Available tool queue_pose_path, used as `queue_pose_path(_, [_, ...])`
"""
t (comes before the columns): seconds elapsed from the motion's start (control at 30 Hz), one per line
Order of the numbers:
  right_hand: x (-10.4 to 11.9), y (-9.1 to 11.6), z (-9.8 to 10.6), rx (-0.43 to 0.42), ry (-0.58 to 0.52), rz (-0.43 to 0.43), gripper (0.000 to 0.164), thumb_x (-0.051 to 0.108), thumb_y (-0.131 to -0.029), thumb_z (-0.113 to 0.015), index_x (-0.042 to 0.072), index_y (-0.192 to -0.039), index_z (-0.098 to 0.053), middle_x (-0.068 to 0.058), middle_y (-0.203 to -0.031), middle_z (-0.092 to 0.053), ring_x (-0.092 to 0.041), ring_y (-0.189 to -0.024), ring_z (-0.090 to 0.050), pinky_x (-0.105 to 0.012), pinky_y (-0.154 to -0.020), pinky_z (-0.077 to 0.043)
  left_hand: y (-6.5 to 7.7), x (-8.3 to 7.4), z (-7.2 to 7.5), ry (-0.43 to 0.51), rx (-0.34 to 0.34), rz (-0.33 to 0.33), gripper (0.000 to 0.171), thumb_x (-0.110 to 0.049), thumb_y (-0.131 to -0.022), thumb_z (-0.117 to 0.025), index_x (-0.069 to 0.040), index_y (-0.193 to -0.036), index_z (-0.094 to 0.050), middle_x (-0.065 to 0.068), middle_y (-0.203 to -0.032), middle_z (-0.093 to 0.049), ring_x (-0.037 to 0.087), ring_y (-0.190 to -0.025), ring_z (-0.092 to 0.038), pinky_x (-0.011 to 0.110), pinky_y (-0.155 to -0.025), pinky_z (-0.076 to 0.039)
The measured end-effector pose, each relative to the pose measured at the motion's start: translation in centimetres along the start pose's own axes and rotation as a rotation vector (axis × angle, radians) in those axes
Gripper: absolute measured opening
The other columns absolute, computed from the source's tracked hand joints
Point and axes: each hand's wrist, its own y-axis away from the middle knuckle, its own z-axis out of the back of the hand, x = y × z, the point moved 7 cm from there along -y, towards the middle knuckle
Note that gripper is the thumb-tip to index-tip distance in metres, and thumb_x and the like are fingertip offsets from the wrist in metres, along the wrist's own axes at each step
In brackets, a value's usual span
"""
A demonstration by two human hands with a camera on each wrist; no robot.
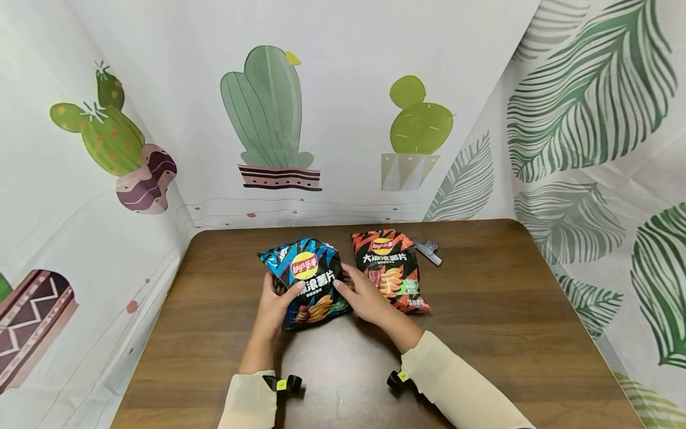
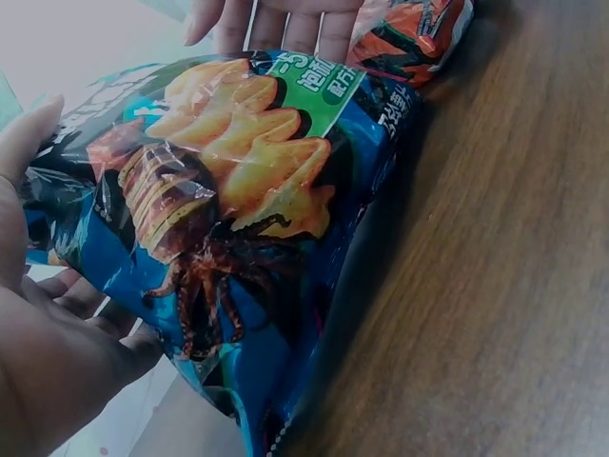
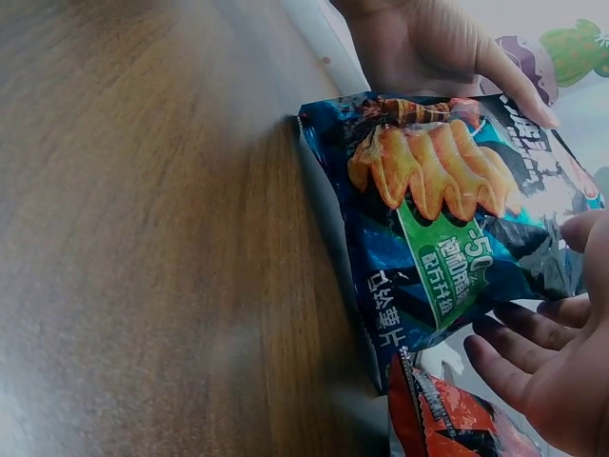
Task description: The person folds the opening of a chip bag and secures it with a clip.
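A blue and black bag of potato chips (image 1: pixel 316 305) is held between both hands, tilted, with its printed front facing up. My left hand (image 1: pixel 277 307) grips its left side, thumb on the front and fingers behind. On the other side my right hand (image 1: pixel 367 296) holds the bag the same way, its thumb near the printed lettering. The left wrist view shows the bag's lower front (image 2: pixel 238 152) with a squid picture. In the right wrist view the bag (image 3: pixel 428 181) spans the space between the hands, its lower edge close to the table.
A red and black chip bag (image 1: pixel 383 257) lies on the wooden table (image 1: pixel 482 322) just right of the held bag. Beside its upper right corner is a grey clip (image 1: pixel 428 251). A white cactus-print cloth (image 1: pixel 343 119) hangs behind the table.
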Motion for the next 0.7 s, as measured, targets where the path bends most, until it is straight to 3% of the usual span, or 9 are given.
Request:
queue_pose_path(0.27, [0.2, -0.3, 0.4, -0.044, -0.045, 0.000, 0.061, 0.041, -0.107, -0.047, 0.007, -0.156, -0.035, -0.018, -0.149, -0.049, -0.034, -0.136, -0.051, -0.051, -0.112, -0.043, 0.1, 0.1, -0.1, -0.025, -0.001, 0.005, 0.071, -0.012, -0.089, -0.076, -0.010, -0.148, -0.037, 0.014, -0.138, -0.055, 0.013, -0.118, -0.056, 0.014, -0.095, -0.048])
queue_pose_path(0.53, [0.2, -0.4, 1.0, -0.099, -0.035, -0.008, 0.057, 0.041, -0.107, -0.046, 0.006, -0.153, -0.041, -0.018, -0.154, -0.047, -0.036, -0.140, -0.047, -0.056, -0.113, -0.039, 0.3, 0.0, -0.3, -0.013, 0.025, 0.001, 0.069, -0.010, -0.089, -0.076, -0.014, -0.147, -0.038, 0.013, -0.135, -0.055, 0.017, -0.116, -0.057, 0.019, -0.093, -0.051])
queue_pose_path(0.63, [1.6, 0.1, 1.5, -0.113, -0.059, 0.024, 0.038, 0.032, -0.108, -0.048, 0.004, -0.132, -0.056, -0.014, -0.126, -0.062, -0.028, -0.115, -0.060, -0.045, -0.098, -0.049, 0.3, 0.1, -0.2, -0.019, 0.032, -0.001, 0.068, -0.010, -0.089, -0.076, -0.014, -0.146, -0.039, 0.012, -0.135, -0.055, 0.017, -0.116, -0.057, 0.019, -0.093, -0.051])
queue_pose_path(0.7, [2.9, 0.6, 1.9, -0.112, -0.084, 0.047, 0.025, 0.024, -0.108, -0.048, 0.002, -0.115, -0.059, -0.009, -0.099, -0.060, -0.019, -0.090, -0.057, -0.036, -0.082, -0.047, 0.3, 0.2, -0.2, -0.023, 0.034, 0.000, 0.067, -0.009, -0.089, -0.076, -0.012, -0.145, -0.040, 0.012, -0.134, -0.055, 0.016, -0.115, -0.058, 0.019, -0.093, -0.051])
